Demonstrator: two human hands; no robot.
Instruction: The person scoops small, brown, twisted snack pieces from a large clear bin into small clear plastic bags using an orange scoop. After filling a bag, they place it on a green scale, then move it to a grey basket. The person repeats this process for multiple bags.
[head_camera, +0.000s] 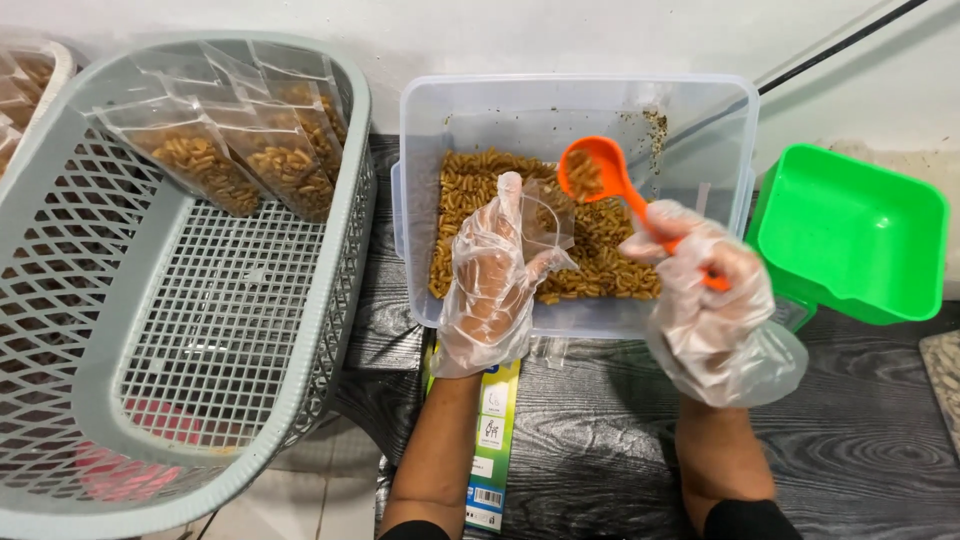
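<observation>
Two bare forearms are reaching up from the bottom edge, each hand wearing a loose clear plastic glove. Under the left wrist a green and blue printed card (494, 440) is lying on the dark wood-grain table (860, 440). The left hand (492, 285) is holding a small clear bag (545, 222) open by its mouth, just over the near side of the clear plastic tub (440, 110). The right hand (712, 295) is gripping the handle of an orange scoop (592, 170), closed tightly around it. The scoop's bowl is carrying a little fried snack and hovering just beside the bag's mouth. More snack (600, 265) is covering the tub's floor. Right of the tub a green tray (850, 230) is sitting tilted. On the left a grey mesh basket (200, 330) is holding filled snack bags (235, 150) at its far end.
</observation>
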